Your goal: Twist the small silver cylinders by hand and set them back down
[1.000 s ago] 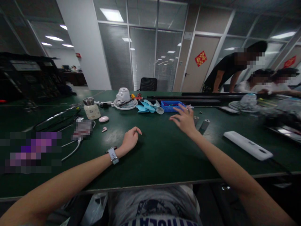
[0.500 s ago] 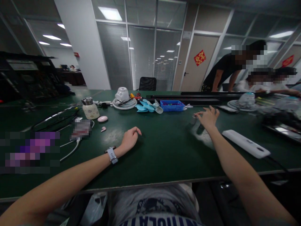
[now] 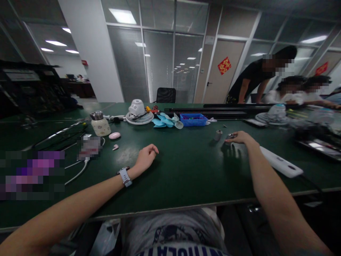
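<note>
A dark green, smooth-topped surface point(image 3: 170, 177) spans the view. Toward its far side sits a white plastic fan housing with a round grille point(image 3: 139, 113). The long white power strip point(image 3: 282, 163) lies at the right, its near-left end partly hidden by the right forearm. Beyond the middle stand a blue plastic basket point(image 3: 193, 121) and, just left of it, light blue fan blades point(image 3: 161, 121). A cream patterned flask with a metal lid point(image 3: 100, 125) stands upright at the left.

Of the two hands, the left hand point(image 3: 146, 157) rests on the surface, fingers loosely curled, holding nothing. The right hand point(image 3: 241, 137) has thumb and fingers pinched on a small silvery metal cylinder point(image 3: 230, 136); whether it is lifted, I cannot tell. A similar grey metal cylinder point(image 3: 218, 135) stands upright just left of it. Smallest are a pink oval case point(image 3: 114, 136) and a pink earbud point(image 3: 115, 147), near the flask.
</note>
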A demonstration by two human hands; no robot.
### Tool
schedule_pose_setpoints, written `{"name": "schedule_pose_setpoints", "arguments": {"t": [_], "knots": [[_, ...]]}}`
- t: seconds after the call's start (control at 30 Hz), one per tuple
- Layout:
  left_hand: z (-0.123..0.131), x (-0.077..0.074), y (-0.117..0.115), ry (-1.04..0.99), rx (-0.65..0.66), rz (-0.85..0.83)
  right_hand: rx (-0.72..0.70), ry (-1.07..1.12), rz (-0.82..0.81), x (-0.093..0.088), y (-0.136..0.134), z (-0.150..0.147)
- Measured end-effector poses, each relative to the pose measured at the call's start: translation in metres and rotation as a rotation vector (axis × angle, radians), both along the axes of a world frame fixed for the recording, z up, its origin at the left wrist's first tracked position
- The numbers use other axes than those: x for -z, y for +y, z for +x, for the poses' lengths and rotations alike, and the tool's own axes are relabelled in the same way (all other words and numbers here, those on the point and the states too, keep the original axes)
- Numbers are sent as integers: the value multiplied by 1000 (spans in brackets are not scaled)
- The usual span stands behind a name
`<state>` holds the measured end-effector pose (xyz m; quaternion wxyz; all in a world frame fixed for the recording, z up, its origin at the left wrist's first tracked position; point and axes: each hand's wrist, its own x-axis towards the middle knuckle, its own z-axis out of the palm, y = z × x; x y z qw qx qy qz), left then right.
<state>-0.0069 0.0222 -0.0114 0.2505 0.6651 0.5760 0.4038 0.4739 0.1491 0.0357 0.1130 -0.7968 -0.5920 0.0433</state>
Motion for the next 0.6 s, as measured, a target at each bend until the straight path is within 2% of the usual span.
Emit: {"name": "schedule_pose_setpoints", "arguments": {"t": [0.17,0.27,0.33,0.43,0.5,0.6], "knots": [[0,1,1,-17,10,-1,4,-23,-46,-4,-7,-17],[1,0,1,-27,19,-4,-82,-54,-106,-11,-12,-41],[1,1,1,-41,27,-1,-186,-73,-99,-12,-17,-66],[1,2,2,-47,30,2,-311,-54,22,-4,-26,-114],[1,3,3,-53,33,9,-417,28,118,6,-36,-151],[2,2,3,-79,38,51,-647,221,210,20,-55,-202]]}}
